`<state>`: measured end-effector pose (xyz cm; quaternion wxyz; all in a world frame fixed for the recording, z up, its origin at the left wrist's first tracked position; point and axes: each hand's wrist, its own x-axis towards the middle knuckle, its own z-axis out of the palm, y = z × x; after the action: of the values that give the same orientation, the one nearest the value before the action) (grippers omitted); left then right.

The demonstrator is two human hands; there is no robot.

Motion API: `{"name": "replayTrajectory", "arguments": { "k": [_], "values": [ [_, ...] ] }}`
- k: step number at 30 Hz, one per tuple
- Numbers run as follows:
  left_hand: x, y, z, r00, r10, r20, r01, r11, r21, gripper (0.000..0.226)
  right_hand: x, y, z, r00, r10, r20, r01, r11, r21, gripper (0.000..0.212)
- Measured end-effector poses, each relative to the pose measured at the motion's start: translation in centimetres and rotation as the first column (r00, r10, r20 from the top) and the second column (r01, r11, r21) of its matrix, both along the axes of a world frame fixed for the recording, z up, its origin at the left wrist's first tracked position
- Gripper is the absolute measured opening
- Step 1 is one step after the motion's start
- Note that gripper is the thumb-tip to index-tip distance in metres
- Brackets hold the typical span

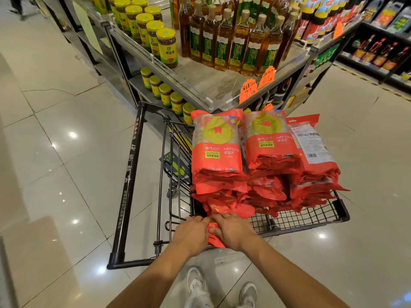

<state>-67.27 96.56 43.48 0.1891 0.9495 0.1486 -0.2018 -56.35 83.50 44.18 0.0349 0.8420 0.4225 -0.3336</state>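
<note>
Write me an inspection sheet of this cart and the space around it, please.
Surface: wire cart standing on a glossy tiled floor.
Job's things: stacked packs, red, piled above the cart's rim; loose red pack at the near end.
Clutter: nothing seen.
Grippers: left hand and right hand both grip the loose red pack.
Cables: nothing seen.
Surroundings: shelf just beyond the cart, with oil bottles, yellow-lidded jars and orange price tags.
</note>
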Motion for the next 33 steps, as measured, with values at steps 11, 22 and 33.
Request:
{"name": "replayTrajectory", "arguments": {
  "k": [11,22,33],
  "values": [
    [1.5,1.9,-0.4,0.999,-0.024,-0.048,0.021,0.998,-0.059,0.021,1.3,2.5,-1.6,0.991,0.096,-0.097,-0.093,0.995,0.031,0.045],
    [3.3,2.2,1.8,0.993,-0.081,-0.085,0.085,0.995,0.051,0.024,2.5,2.9,-0.9,0.976,0.007,-0.217,0.020,0.992,0.124,0.035],
    [2.6,3.1,2.1,0.977,-0.140,-0.159,0.132,0.990,-0.057,0.034,6.0,-2.6,-9.0,0.788,-0.502,-0.356,0.452,0.865,-0.219,0.060]
  ]
}}
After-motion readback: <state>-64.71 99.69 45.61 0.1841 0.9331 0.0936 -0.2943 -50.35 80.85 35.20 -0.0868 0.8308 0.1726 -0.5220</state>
